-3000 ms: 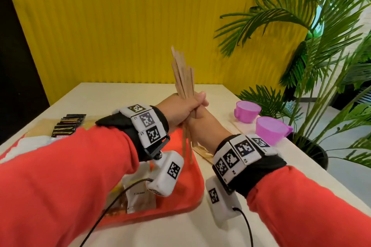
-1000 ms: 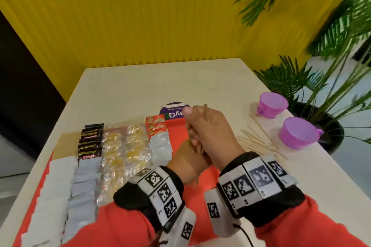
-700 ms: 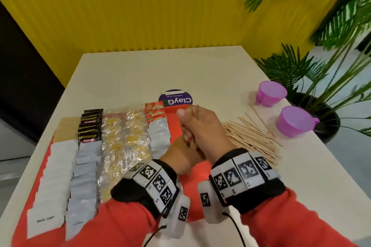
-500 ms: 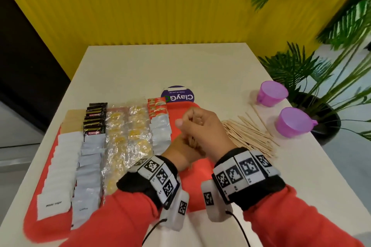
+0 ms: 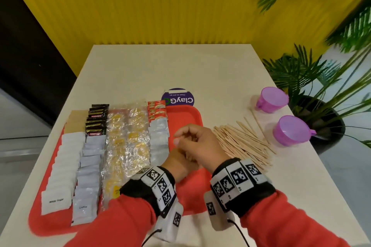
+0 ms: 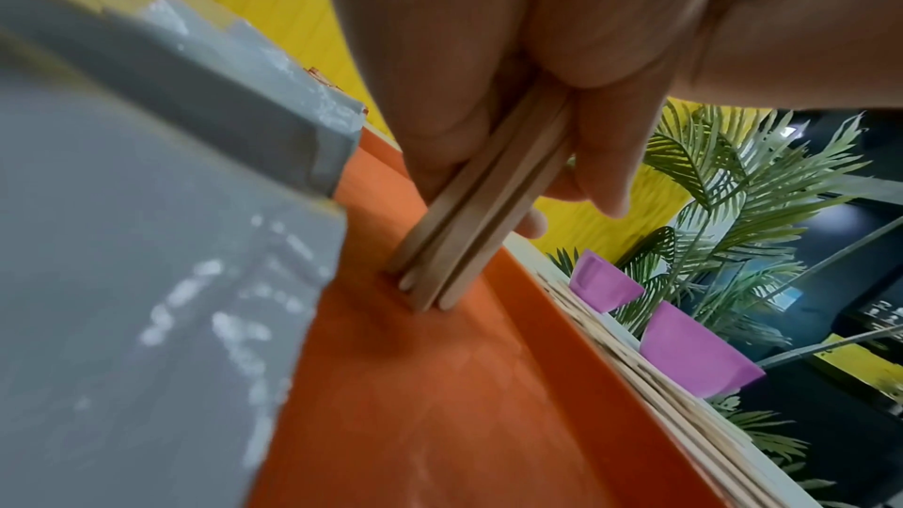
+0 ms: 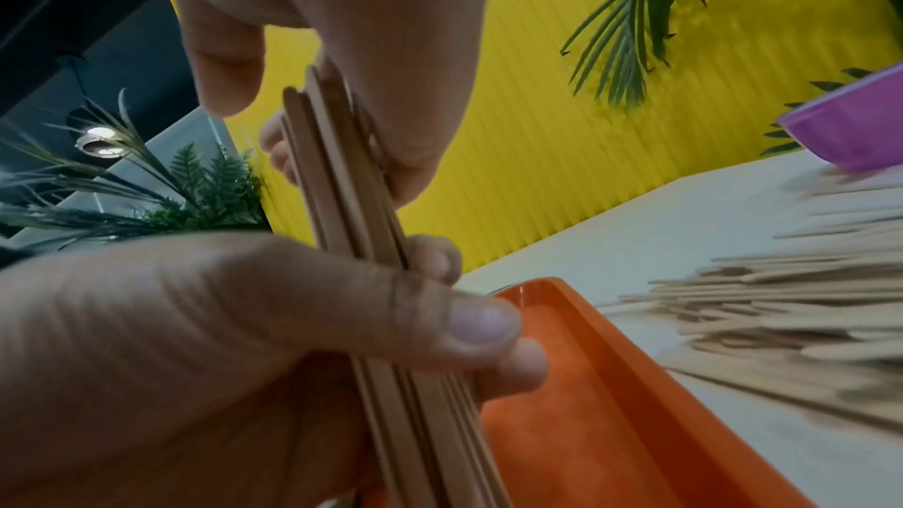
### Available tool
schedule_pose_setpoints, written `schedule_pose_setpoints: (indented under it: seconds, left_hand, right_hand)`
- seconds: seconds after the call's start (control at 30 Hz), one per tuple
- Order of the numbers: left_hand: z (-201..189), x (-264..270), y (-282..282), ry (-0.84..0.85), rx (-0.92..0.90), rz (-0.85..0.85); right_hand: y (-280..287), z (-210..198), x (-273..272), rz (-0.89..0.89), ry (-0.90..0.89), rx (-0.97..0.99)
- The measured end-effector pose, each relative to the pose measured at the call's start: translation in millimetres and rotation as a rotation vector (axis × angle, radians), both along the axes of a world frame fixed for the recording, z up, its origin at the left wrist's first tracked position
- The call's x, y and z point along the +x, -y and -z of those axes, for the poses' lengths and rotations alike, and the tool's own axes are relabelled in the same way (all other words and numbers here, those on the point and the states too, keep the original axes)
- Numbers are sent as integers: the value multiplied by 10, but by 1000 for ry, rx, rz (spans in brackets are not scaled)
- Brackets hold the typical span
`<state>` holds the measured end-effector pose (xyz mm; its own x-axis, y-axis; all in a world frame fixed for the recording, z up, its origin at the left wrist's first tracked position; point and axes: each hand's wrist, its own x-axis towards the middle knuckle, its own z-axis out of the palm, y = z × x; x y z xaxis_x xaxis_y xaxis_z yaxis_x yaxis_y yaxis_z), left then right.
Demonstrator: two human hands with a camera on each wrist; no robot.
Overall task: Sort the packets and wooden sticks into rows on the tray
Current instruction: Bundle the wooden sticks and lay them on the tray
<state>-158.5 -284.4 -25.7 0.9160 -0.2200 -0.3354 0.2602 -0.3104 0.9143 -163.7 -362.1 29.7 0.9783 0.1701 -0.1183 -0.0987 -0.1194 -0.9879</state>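
Note:
The red tray (image 5: 185, 115) carries rows of white, grey, black, clear-yellow and red packets (image 5: 128, 142) on its left part. Over its bare right part both hands grip one bundle of wooden sticks (image 6: 469, 230) upright. The left hand (image 5: 180, 161) holds it low and the right hand (image 5: 187, 139) is curled round it higher up. In the left wrist view the sticks' lower ends stand on the tray floor (image 6: 440, 381). The right wrist view shows the bundle (image 7: 342, 176) running between the two hands. A loose pile of sticks (image 5: 243, 142) lies on the table right of the tray.
Two purple cups (image 5: 273, 99) (image 5: 291, 129) stand beyond the stick pile near the table's right edge. A round purple sticker (image 5: 177, 97) lies behind the tray. Potted palms (image 5: 321, 78) stand off the table's right side, and a yellow wall is behind.
Three seconds ago the bundle stood high above the tray in both hands; now it is lowered with its ends on the tray. Over the last second the hands barely moved.

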Motion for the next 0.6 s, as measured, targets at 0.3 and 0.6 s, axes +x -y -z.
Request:
schedule_pose_setpoints:
  seconds: [0.3,0.6]
  left_hand:
    - [-150,23,103,283,166,21]
    - [-49,60,67,-14,133,43]
  right_hand:
    - [-4,21,35,117,25,8]
    - [64,72,4,85,21,43]
